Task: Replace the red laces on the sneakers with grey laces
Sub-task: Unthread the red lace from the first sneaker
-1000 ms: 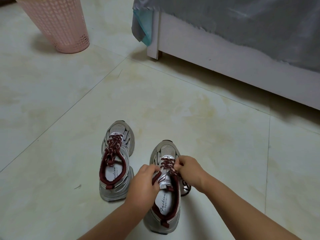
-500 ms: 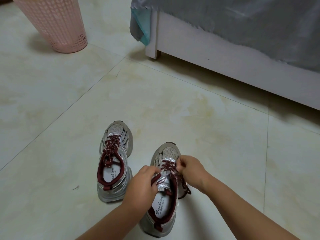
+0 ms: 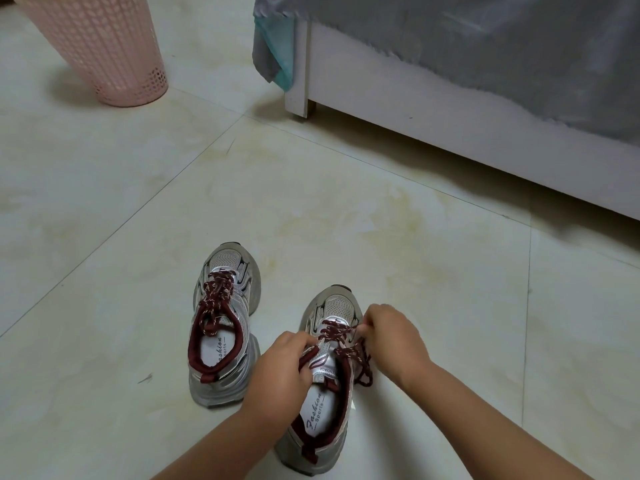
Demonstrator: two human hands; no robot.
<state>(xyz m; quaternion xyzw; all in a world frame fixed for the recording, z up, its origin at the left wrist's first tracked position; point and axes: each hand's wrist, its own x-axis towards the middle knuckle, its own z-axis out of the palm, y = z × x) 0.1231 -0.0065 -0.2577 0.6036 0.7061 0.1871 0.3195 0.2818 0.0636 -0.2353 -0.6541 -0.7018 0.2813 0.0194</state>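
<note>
- Now we're at the unlacing stage, on the near sneaker, which sits at six o'clock on the floor.
- Left hand is curled at the tongue, fingers pinched on the collar edge, steadying the shoe.
- Right hand is at the shoe's three o'clock side, fingertips pinched on a strand of the red lace, drawn taut from an upper eyelet.
- Loose lace trails off the shoe's right side onto the floor.
- Second sneaker, at nine o'clock of the first, is fully laced in red, untouched.
- No grey laces in view.
- Next, I'd judge: pull that strand clear of its eyelet, then work down row by row toward the toe.
</note>
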